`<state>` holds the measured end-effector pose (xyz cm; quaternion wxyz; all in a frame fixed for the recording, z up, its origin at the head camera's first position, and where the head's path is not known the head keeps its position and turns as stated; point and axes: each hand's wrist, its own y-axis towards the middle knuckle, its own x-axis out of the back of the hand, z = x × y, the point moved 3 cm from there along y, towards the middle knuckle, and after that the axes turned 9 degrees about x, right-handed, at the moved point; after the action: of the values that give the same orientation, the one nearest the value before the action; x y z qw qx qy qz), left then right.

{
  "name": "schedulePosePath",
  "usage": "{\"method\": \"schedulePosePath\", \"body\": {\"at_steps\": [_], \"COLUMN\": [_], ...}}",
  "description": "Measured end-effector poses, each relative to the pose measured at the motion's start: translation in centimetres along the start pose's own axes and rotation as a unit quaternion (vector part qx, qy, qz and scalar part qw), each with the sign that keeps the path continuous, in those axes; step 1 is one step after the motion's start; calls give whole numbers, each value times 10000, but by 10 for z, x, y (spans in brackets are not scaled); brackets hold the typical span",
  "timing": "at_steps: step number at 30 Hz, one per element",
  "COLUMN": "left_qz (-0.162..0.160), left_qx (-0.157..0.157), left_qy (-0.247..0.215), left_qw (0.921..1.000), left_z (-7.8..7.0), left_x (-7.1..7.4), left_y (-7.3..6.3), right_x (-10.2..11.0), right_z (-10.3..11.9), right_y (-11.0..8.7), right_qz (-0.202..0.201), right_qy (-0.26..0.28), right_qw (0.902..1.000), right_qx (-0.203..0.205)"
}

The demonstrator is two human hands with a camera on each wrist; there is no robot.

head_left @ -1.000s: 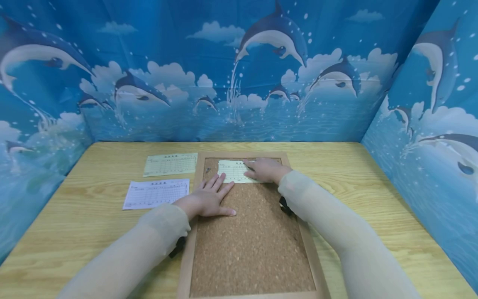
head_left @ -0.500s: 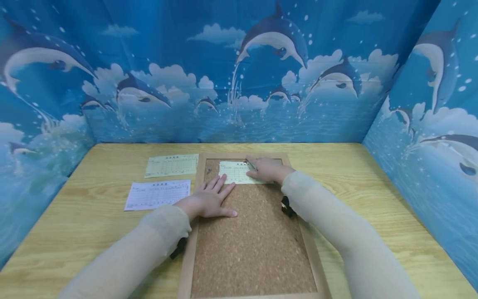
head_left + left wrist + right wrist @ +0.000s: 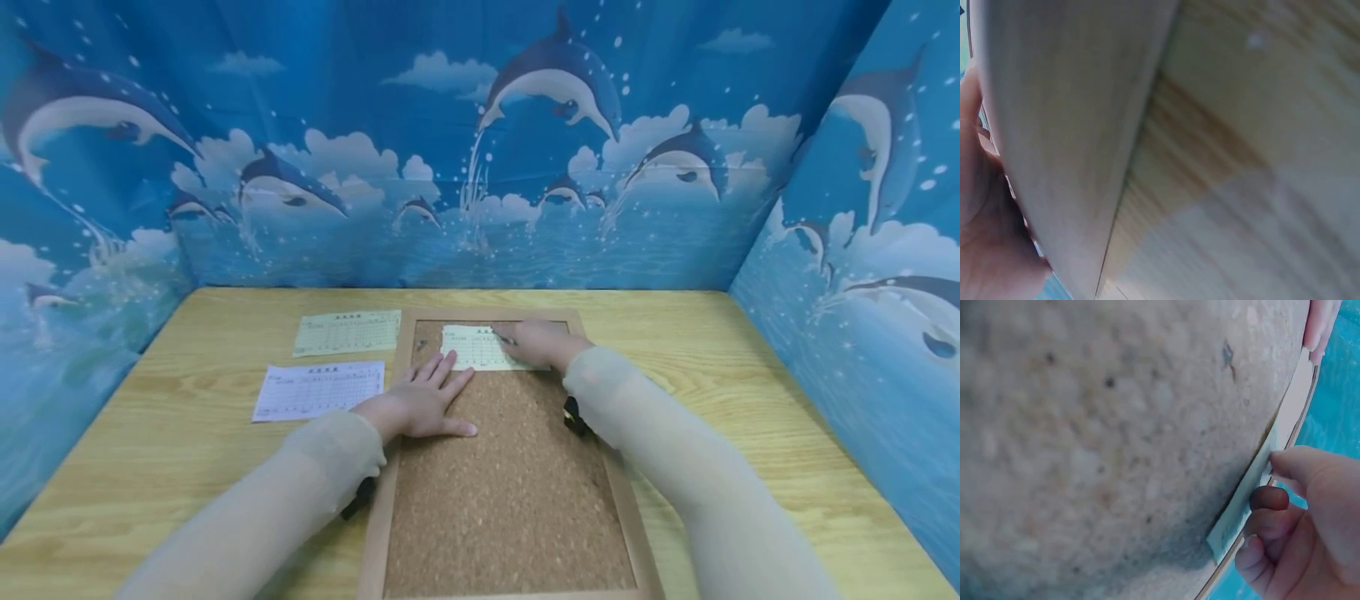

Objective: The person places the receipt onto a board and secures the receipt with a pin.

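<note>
My left hand (image 3: pixel 423 404) lies flat with spread fingers on the framed cork board (image 3: pixel 502 492), its fingertips over the lower left corner of a pale green printed form (image 3: pixel 468 346). My right hand (image 3: pixel 540 342) is at the form's upper right part, covering it. Between its thumb and forefinger shows a small grey pushpin (image 3: pixel 507 339), mostly hidden. In the right wrist view, the right hand (image 3: pixel 1310 519) has its other fingers curled close over the form's edge (image 3: pixel 1235 519). The left wrist view shows the left palm (image 3: pixel 991 231) beside the wooden frame (image 3: pixel 1079 125).
Another pushpin (image 3: pixel 422 342) sits at the cork's upper left. On the table (image 3: pixel 172 467), left of the board, lie a second green form (image 3: pixel 347 332) and a white form (image 3: pixel 318 390). A blue dolphin-print curtain (image 3: pixel 360 233) stands behind and at both sides.
My right forefinger, earlier stretched along the form's top edge, has drawn in, and the fingers now bunch over the pin. My left hand stays put.
</note>
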<state>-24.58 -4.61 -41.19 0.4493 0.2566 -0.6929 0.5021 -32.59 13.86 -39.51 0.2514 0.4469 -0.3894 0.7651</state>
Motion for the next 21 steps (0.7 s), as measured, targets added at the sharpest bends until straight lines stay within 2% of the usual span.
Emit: {"method": "schedulePosePath", "body": {"at_steps": [4, 14, 21], "left_qz": [-63, -133, -54], "left_qx": [13, -14, 3], "left_qy": [6, 48, 81], "left_qw": [10000, 9999, 10000], "left_z": [-2, 0, -2], "left_x": [0, 0, 2], "left_y": [-1, 1, 0], "right_x": [1, 3, 1], "right_z": [-1, 1, -2], "right_y": [0, 1, 4], "right_qz": [176, 315, 345], "right_qy": [76, -76, -135], "right_qw": [9996, 9989, 9986], "right_qx": [-213, -329, -389]}}
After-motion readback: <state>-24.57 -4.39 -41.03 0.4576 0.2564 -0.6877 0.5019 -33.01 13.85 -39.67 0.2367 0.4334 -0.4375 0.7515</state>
